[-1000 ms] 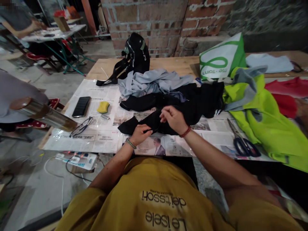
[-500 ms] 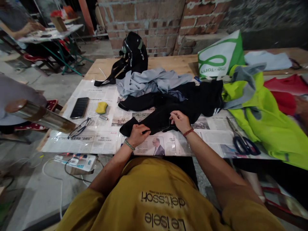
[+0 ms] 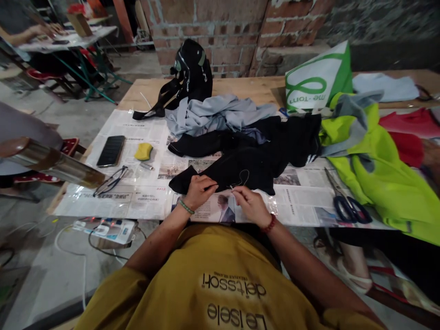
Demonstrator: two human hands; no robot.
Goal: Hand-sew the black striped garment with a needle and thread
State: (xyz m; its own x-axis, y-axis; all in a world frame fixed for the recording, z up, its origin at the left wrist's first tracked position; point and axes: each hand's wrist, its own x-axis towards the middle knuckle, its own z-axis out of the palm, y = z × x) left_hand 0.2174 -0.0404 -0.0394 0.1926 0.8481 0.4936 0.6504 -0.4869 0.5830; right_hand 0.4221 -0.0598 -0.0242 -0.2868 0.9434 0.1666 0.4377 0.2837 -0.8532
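Note:
A black garment point(image 3: 227, 166) lies spread over the newspaper in front of me, one sleeve-like part reaching to the left. Its near edge is pinched by my left hand point(image 3: 199, 191), thumb against fingers. My right hand point(image 3: 252, 204) is closed in a pinch just off the cloth's near edge, on a small, thin, pale thing that looks like a needle point(image 3: 232, 187). From there a light thread point(image 3: 244, 176) loops over the black fabric. Against the garment's far side rests a crumpled grey cloth point(image 3: 220, 114).
Dark-handled scissors point(image 3: 347, 204) lie at right beside a lime-green garment point(image 3: 388, 174). At left are a phone point(image 3: 111, 151), a yellow sponge point(image 3: 143, 151), glasses point(image 3: 112, 179) and a tilted bottle point(image 3: 55, 161). Behind stand a black bag point(image 3: 194, 68) and a green-white bag point(image 3: 318, 80).
My right hand has moved from on top of the black cloth toward me, to its near edge. The thread loop now shows on the fabric. My left hand stays almost in place.

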